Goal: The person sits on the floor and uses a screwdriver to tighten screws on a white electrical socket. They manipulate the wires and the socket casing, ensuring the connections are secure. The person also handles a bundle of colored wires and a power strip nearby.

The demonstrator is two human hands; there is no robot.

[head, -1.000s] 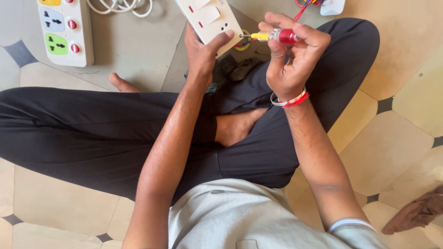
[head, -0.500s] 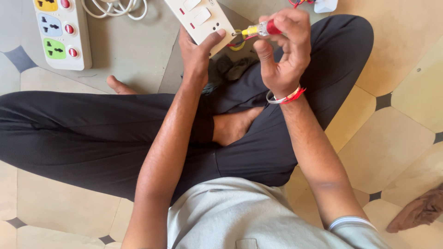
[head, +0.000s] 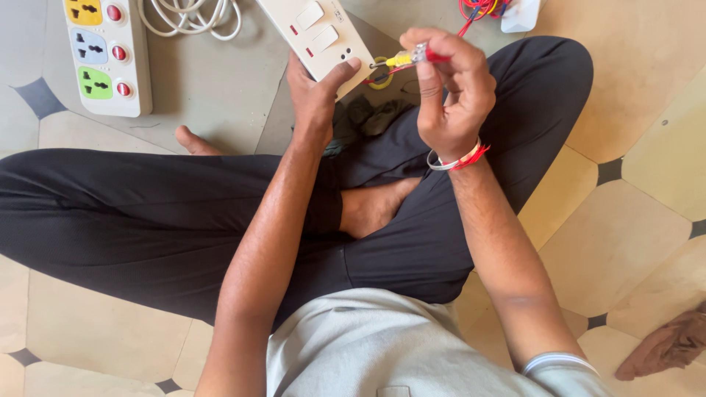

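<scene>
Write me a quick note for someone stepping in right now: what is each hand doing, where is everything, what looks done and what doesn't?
Left hand: grips the white plastic switch panel from beneath, thumb on its edge.
Right hand: pinches a small screwdriver with yellow and red handle, its tip at the panel's side near a yellow ring.
Nearby: a white power strip with coloured sockets and a coiled white cable on the tiled floor; red wires at top.
Done: panel held, tool in place. Left: whether any screw is turned cannot be seen.

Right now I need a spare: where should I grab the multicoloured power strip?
Grip the power strip across its long side edges near the bare lower end, coming from above. It lies flat on the floor, and its top face carries sockets and red buttons.
</scene>
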